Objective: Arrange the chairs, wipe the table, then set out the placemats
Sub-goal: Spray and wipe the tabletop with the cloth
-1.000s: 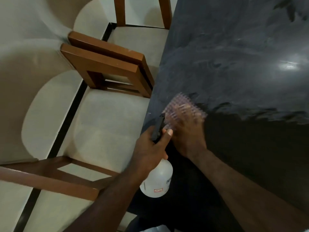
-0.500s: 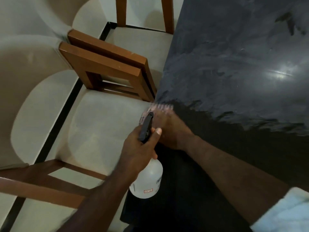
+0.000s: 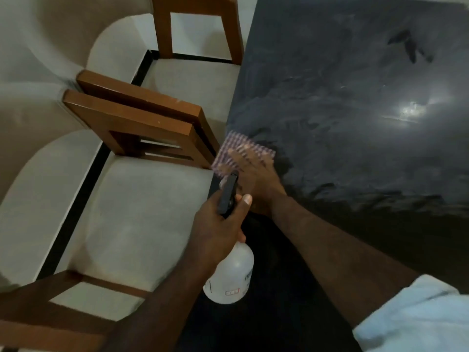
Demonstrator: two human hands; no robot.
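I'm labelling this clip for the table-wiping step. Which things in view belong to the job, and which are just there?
In use: checked cloth under the right hand; spray bottle in the left hand; dark table; wooden chairs beside it.
Just there: tiled floor; light blue sleeve.

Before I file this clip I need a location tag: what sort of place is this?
Probably a home dining area: a dark glossy table, wooden chairs with pale cushioned seats drawn up along its edge, and a checked cloth on the tabletop with a spray bottle held beside it.
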